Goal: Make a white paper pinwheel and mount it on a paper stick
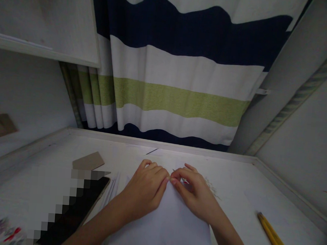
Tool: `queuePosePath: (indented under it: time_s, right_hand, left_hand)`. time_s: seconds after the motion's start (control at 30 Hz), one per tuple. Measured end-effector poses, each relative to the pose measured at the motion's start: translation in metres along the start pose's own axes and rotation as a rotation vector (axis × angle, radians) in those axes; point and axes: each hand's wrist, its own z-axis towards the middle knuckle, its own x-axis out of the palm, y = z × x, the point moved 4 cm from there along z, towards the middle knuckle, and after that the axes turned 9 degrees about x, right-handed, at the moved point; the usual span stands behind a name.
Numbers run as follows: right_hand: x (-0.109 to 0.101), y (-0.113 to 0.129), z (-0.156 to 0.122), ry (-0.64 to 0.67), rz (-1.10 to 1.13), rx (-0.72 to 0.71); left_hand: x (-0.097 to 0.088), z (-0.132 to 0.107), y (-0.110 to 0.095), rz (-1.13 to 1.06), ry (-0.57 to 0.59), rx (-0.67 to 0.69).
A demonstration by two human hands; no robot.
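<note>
A white sheet of paper (170, 223) lies on the white desk (233, 172) in front of me. My left hand (146, 188) rests on the sheet's far edge with its fingers curled and pressed down on the paper. My right hand (193, 191) sits just beside it, fingers pinched together at the same edge, with a thin dark sliver showing at the fingertips. The two hands' fingertips almost touch at the middle of the edge.
A black phone-like slab (75, 213) lies to the left beside thin white strips (112, 190). A brown card piece (88, 161) sits further back. A yellow pencil (275, 240) lies at right. A striped curtain (177, 82) hangs behind the desk.
</note>
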Motion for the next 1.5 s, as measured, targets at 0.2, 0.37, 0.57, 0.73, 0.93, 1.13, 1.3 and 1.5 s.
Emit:
queuePosePath:
  time_s: [0.2, 0.37, 0.57, 0.73, 0.93, 1.13, 1.3, 1.5]
  right_hand:
    - [0.001, -0.004, 0.002, -0.007, 0.008, 0.013]
    - [0.005, -0.01, 0.003, 0.071, -0.083, 0.024]
    - [0.014, -0.029, 0.016, 0.108, -0.236, 0.04]
    - [0.036, -0.045, 0.0, 0.098, -0.383, 0.031]
    - [0.091, -0.072, -0.052, 0.297, -0.463, -0.003]
    - [0.105, -0.086, -0.063, 0.324, -0.469, -0.037]
    - [0.104, -0.089, -0.065, 0.295, -0.486, -0.047]
    - [0.108, -0.089, -0.067, 0.26, -0.51, -0.011]
  left_hand:
    - [0.003, 0.002, 0.003, -0.04, -0.023, -0.005]
    - [0.006, 0.002, 0.008, -0.061, -0.001, 0.036]
    - [0.042, 0.005, 0.031, -0.011, 0.126, 0.03]
    - [0.082, 0.004, 0.049, 0.021, 0.158, -0.031]
    - [0.105, -0.022, 0.037, 0.045, 0.199, -0.095]
    - [0.126, -0.061, 0.011, 0.005, 0.325, -0.118]
    - [0.135, -0.071, 0.011, 0.001, 0.319, -0.163]
    - [0.142, -0.074, 0.01, 0.018, 0.25, -0.188]
